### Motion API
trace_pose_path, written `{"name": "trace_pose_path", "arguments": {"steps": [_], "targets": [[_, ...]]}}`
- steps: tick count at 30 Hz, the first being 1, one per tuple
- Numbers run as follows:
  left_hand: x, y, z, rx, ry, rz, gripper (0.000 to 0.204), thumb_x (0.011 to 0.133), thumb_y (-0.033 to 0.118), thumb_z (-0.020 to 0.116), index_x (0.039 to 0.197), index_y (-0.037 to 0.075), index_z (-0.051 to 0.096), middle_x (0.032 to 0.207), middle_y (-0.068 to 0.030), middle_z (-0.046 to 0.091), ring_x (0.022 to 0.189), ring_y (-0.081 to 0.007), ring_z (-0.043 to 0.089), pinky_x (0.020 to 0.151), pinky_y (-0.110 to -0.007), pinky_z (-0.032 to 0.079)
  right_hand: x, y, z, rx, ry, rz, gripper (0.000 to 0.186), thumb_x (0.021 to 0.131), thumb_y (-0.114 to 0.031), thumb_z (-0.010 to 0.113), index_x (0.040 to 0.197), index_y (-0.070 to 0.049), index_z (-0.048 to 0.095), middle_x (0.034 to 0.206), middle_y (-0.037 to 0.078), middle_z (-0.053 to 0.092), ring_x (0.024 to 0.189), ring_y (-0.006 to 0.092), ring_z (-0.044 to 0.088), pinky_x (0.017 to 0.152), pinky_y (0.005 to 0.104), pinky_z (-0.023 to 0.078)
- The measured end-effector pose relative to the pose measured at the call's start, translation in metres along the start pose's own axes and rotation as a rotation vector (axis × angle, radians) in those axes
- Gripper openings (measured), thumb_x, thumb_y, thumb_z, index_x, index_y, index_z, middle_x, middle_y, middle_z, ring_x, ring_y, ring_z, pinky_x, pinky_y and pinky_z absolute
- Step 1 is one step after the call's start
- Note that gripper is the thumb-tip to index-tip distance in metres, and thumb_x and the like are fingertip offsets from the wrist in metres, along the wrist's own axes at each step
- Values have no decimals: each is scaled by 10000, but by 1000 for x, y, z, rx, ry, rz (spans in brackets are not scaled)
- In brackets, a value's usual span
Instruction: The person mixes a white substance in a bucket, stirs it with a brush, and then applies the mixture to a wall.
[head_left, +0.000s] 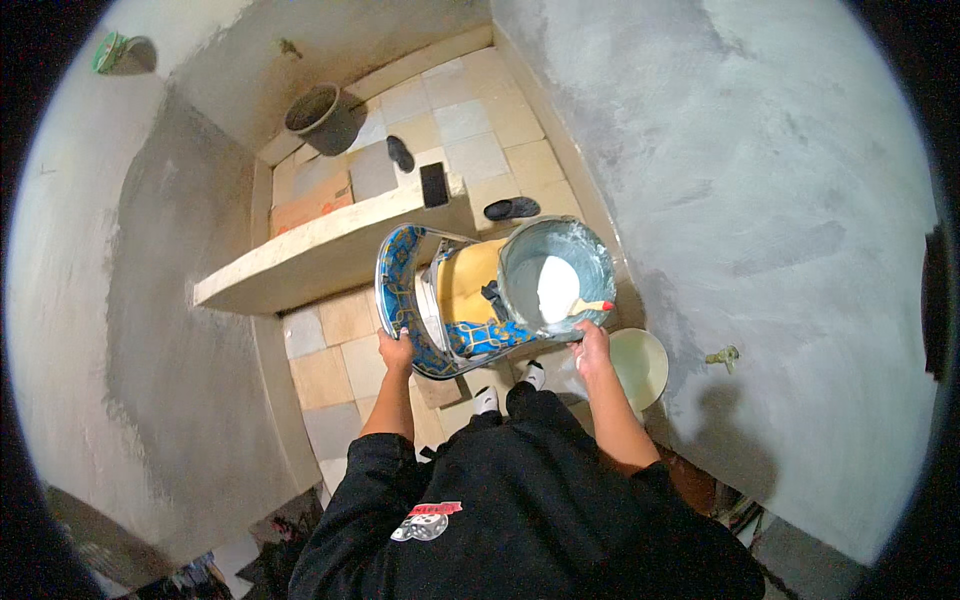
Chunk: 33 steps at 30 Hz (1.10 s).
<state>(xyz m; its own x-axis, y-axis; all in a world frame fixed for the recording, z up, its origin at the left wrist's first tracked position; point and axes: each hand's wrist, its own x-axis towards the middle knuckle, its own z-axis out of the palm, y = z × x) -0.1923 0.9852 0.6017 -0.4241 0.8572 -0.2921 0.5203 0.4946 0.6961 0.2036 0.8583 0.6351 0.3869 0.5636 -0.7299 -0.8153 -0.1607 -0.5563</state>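
A chair (398,270) with blue and gold patterned padding and a shiny metal frame is in front of me. My left hand (396,350) is closed round the edge of its curved backrest. On the chair's right side is a grey-blue bucket (516,270), its inside smeared and holding white paint (556,288). A paintbrush (590,306) with a red-tipped handle leans in the bucket. My right hand (592,350) is closed at the bucket's near rim; its fingertips are partly hidden. Between backrest and bucket lies something yellow (468,282), next to a small dark item.
Beyond the chair a low pale wall (330,240) juts out, with a black phone (433,186) on top. Black slippers (512,208), a dark tub (318,112) and cardboard (315,203) are on the tiled floor. By my right arm stand a pale basin (640,366) and a wall tap (724,357).
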Motion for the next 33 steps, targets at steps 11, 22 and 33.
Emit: {"name": "trace_pose_path", "arguments": {"steps": [11, 22, 33], "targets": [[-47, 46, -12, 149, 102, 307, 480, 885, 208, 718, 1271, -18, 542, 1145, -263, 678, 1090, -414, 655, 952, -465, 497, 10, -3, -9, -136, -20, 21, 305, 791, -51, 671, 1088, -49, 603, 989, 71, 663, 876, 228, 661, 732, 383, 512], [-129, 134, 24, -356, -1034, 6, 785, 903, 292, 729, 1506, -45, 356, 1454, -204, 513, 1329, -299, 502, 1104, -399, 407, -74, -32, -17, -347, -305, -459, 210, 908, -107, 702, 1081, 13, 702, 1004, 45, 705, 918, 137, 617, 848, 324, 472], [-186, 151, -126, -858, -1152, 122, 556, 876, 75, 668, 1352, -13, 394, 1287, -188, 566, 1167, -350, 585, 987, -497, 495, -297, -10, 63, -767, 415, -1498, 310, 844, -97, 745, 1086, 74, 654, 1087, 213, 580, 1015, 361, 579, 898, 438, 450]]}}
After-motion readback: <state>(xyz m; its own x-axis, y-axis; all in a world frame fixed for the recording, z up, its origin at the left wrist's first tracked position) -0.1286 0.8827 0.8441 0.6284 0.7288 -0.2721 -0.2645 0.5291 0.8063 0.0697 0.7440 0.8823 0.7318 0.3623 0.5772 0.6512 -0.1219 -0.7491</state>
